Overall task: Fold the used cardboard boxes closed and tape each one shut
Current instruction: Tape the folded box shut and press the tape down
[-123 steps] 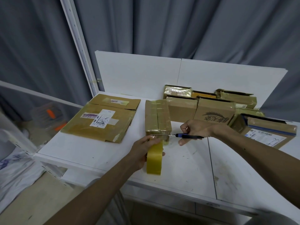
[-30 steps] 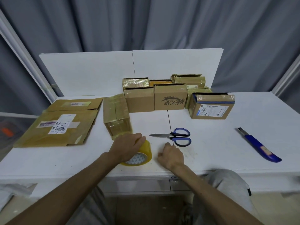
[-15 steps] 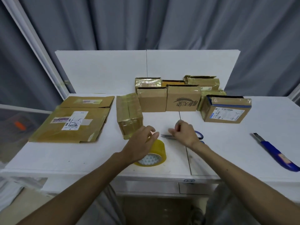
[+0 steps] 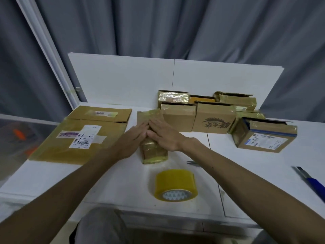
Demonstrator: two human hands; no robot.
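Both hands have moved off the tape roll (image 4: 175,184) and scissors (image 4: 193,163). On the desk (image 4: 52,178), flattened cartons (image 4: 77,138) lie left. At the centre stands the narrow taped box (image 4: 153,152), where my left hand (image 4: 135,138) and right hand (image 4: 163,135) press flat, fingers straight. The tape roll lies nearer me.

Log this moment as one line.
left hand: flat on box | right hand: flat on box | tape: on table

Tape roll (image 4: 175,185) obstructs front centre; boxes (image 4: 213,120) crowd back right; table (image 4: 263,173) right open.
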